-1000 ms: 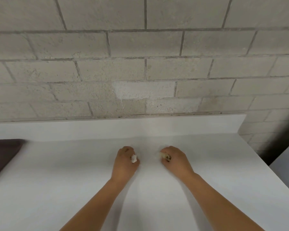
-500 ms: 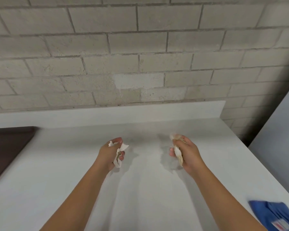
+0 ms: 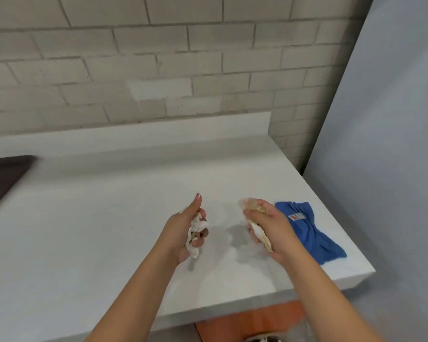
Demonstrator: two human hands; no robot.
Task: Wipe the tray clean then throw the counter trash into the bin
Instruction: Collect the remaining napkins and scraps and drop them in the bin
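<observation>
The dark brown tray (image 3: 3, 178) is lying flat on the white counter (image 3: 109, 230), poking into view at nine o'clock with only one corner showing. A crumpled white paper scrap (image 3: 194, 233) is sitting bunched in the curled fingers of the left hand (image 3: 181, 230), just below centre. A crumpled tan wrapper (image 3: 258, 233) is being gripped by the right hand (image 3: 277, 233), at three o'clock from the paper scrap.

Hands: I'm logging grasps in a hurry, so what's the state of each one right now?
Left hand: closed, holding a crumpled white paper.
Right hand: closed, holding a crumpled beige wrapper.
</observation>
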